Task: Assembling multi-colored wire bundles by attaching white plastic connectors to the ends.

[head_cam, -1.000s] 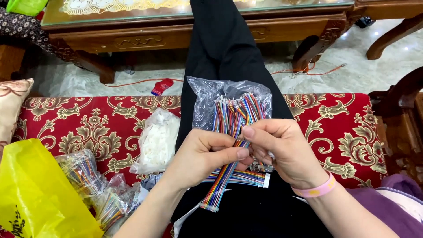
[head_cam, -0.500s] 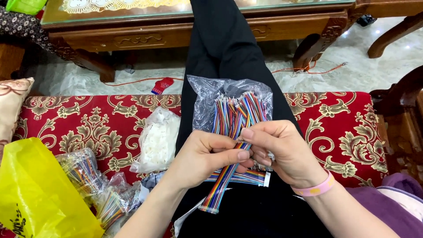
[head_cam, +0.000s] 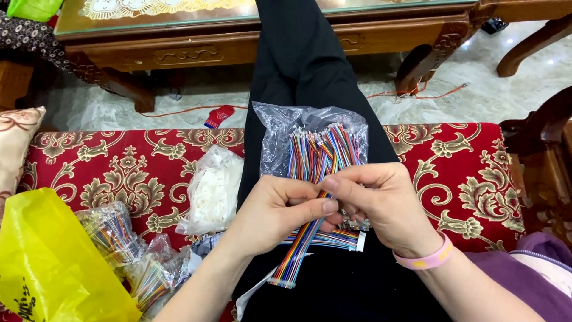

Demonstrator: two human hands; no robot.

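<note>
Thumb slid forward; both hands (head_cam: 339,206) pinch rainbow wires (head_cam: 310,229).

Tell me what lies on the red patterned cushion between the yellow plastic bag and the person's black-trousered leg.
In the head view, clear bags of coloured wires lie beside the yellow plastic bag; a clear bag of white parts sits against the leg.

A clear plastic bag (head_cam: 280,128) lies on the lap at the front edge of the red patterned cushion (head_cam: 465,173), with striped ribbon cables fanned over its lower half. Left of it on the cushion sits a small clear bag of white parts (head_cam: 211,191). Toward the cushion's left end lie two clear bags of coloured wires (head_cam: 110,229), just beside a crumpled yellow bag (head_cam: 42,268) with dark print at the near left corner.
</note>
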